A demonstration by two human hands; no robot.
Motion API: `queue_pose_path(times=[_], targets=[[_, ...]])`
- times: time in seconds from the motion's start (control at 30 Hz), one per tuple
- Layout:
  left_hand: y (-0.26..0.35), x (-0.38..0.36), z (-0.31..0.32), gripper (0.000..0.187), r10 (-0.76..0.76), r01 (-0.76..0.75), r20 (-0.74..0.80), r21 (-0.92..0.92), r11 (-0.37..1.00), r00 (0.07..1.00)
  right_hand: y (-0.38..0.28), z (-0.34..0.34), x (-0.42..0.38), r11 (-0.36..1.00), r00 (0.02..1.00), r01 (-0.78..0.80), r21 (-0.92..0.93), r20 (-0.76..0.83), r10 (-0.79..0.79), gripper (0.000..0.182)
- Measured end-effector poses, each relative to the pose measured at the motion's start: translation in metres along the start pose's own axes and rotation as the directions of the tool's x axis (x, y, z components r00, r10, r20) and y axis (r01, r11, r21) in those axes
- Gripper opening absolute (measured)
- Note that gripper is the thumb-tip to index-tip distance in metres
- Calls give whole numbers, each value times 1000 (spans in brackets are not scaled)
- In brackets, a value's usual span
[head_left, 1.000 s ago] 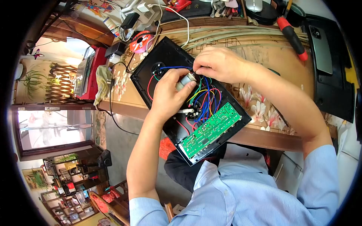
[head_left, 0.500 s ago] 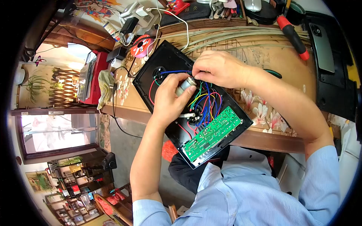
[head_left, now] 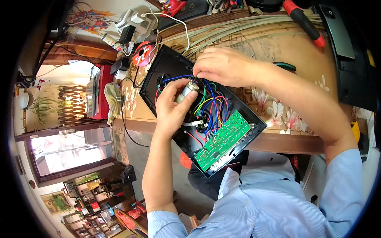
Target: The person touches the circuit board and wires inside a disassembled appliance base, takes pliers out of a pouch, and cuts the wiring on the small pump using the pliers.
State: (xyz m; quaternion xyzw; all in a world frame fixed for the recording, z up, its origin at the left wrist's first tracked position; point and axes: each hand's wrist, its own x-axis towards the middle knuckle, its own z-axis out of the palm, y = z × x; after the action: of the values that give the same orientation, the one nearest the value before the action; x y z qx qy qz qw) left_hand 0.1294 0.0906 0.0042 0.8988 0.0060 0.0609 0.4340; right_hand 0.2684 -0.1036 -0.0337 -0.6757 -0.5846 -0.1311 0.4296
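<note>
cylinder point(head_left: 188, 90), silver, over the open case point(head_left: 166, 60) and its wires point(head_left: 218, 104), grasped in the left hand point(head_left: 173, 106), right hand point(head_left: 223, 66) pinched at its upper end, catch too small to tell; best held steady, end facing up, with no tug on the wires.

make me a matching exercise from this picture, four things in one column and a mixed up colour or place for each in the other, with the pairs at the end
Things
1. metal cylinder
2. circuit board
3. phone
4. spool

Colours and places
A. pinkish red
B. held in the left hand
C. near the picture's upper right corner
D. green

Pairs: 1-B, 2-D, 3-C, 4-A
</note>
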Motion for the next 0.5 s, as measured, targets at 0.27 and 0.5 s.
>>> queue_pose_path(times=[0.27,0.5], targets=[[0,-1,0,32,-35,34,-9,-97,995,999,-7,2,2,999,1000,-20,33,-24,21,13],[-3,-2,-1,31,-48,48,4,-102,994,999,-5,1,2,1000,1000,-13,1,12,13,13]])
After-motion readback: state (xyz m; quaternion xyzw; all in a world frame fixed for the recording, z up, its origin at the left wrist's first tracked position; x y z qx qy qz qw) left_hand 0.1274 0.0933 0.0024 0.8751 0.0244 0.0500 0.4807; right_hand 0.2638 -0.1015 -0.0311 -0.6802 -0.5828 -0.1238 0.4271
